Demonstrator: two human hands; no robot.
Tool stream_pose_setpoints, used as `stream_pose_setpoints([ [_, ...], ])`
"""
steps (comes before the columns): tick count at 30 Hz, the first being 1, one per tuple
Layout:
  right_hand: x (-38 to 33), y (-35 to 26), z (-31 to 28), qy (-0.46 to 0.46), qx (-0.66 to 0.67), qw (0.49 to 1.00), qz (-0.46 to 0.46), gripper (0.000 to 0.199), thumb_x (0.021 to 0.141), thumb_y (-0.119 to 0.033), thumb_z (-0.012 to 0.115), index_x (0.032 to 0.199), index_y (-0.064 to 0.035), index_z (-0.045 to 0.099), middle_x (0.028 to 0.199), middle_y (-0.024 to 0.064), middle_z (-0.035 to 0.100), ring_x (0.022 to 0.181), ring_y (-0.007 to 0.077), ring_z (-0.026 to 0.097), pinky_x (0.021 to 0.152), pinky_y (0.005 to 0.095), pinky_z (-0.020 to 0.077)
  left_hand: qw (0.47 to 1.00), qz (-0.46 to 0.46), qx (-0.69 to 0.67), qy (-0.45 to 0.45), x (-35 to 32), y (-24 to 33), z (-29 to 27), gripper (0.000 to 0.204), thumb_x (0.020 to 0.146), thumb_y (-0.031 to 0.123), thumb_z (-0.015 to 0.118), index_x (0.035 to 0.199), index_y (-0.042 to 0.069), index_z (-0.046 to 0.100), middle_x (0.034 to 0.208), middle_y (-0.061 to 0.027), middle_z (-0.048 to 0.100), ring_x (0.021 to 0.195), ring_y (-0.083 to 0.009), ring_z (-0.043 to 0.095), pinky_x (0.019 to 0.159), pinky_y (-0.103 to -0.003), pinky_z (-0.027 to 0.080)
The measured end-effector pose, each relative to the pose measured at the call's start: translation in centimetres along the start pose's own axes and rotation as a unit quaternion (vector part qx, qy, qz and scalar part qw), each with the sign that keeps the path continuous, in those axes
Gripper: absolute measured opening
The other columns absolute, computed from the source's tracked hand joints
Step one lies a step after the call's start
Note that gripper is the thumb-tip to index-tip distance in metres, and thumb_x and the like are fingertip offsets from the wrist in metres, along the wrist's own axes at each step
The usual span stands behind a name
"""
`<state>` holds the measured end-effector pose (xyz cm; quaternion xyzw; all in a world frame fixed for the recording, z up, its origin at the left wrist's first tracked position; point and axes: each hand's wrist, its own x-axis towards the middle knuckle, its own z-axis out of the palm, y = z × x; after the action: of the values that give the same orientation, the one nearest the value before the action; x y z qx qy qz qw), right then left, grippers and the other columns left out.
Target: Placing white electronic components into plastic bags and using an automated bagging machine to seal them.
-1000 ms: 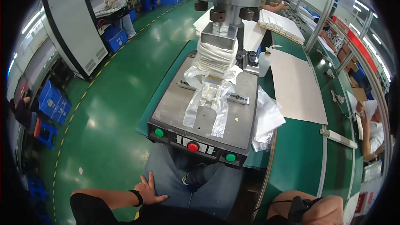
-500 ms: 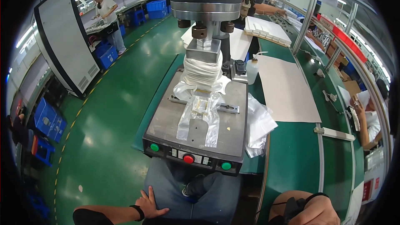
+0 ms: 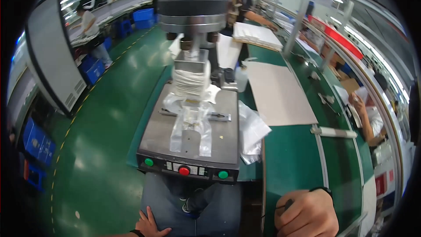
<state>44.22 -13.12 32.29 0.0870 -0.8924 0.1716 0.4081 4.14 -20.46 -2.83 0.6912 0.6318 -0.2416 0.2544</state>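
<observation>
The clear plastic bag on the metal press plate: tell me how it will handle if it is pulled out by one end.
The clear plastic bag looks thin and crinkled, so it would probably flop and sag. It lies flat on the smooth metal plate, so it should slide easily. It seems light, and its glossy film may be slippery.

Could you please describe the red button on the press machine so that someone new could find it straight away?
Start at the grey press machine in the middle of the green bench, with clear plastic film lying on its flat plate. Along its dark front edge runs a control strip; the red button sits at its centre. It is the only red one, flanked by a green button at each end.
</observation>
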Motion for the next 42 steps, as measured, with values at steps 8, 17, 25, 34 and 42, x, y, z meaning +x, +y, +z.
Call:
stream_pose_setpoints([
  [8,-2.6,-1.5,-0.4,-0.013,-0.143,0.983,-0.115,0.041,0.096,-0.041,0.063,0.071,-0.0087,0.056,0.066,0.0018,0.053,0.05,0.0148,0.049,0.046,0.0304,0.0348,0.929,0.218,0.253,0.158,16.9,-1.4,-11.3,0.135,0.079,0.087,0.051,0.159,-0.004,-0.007,0.147,-0.0499,0.03,0.115,-0.0562,0.059,0.096,-0.053,0.053],
  [17,-5.4,-2.2,-0.3,-0.003,-0.101,0.995,0.021,0.027,0.096,-0.026,0.058,0.077,-0.0079,0.052,0.067,0.0024,0.055,0.054,0.0147,0.047,0.05,0.0327,0.0374,0.917,0.192,0.243,0.25,15.8,-5.6,-8.2,0.134,0.08,0.086,0.05,0.159,-0.005,-0.007,0.146,-0.0502,0.031,0.114,-0.0557,0.06,0.095,-0.053,0.053],
  [25,-3.5,2.3,-1.6,0.038,-0.126,0.989,0.063,0.031,0.098,-0.029,0.059,0.075,-0.0079,0.056,0.067,0.0041,0.056,0.051,0.0158,0.049,0.047,0.0313,0.0374,0.958,0.097,0.128,0.236,7.5,-7.2,4.4,0.133,0.081,0.086,0.05,0.159,-0.006,-0.007,0.145,-0.0505,0.032,0.113,-0.0553,0.06,0.094,-0.053,0.054],
  [34,-1.1,2.6,-0.3,0.07,-0.101,0.991,0.059,0.036,0.1,-0.031,0.06,0.072,-0.0079,0.06,0.067,0.006,0.057,0.049,0.017,0.051,0.044,0.0299,0.0374,0.823,-0.147,0.474,0.276,-0.7,-0.8,5.9,0.133,0.08,0.087,0.051,0.159,-0.005,-0.005,0.145,-0.0504,0.033,0.109,-0.0513,0.064,0.09,-0.053,0.056],
  [42,0.3,-1.5,4.5,0.382,-0.335,0.861,-0.041,0.031,0.107,-0.029,0.046,0.081,-0.0122,0.049,0.065,-0.0025,0.053,0.05,0.0102,0.046,0.049,0.0281,0.0422,1.0,-0.029,-0.003,-0.003,-1.1,-0.8,0.2,0.147,0.073,0.089,0.056,0.153,-0.015,-0.009,0.143,-0.0586,0.02,0.115,-0.0597,0.057,0.098,-0.048,0.052],
])
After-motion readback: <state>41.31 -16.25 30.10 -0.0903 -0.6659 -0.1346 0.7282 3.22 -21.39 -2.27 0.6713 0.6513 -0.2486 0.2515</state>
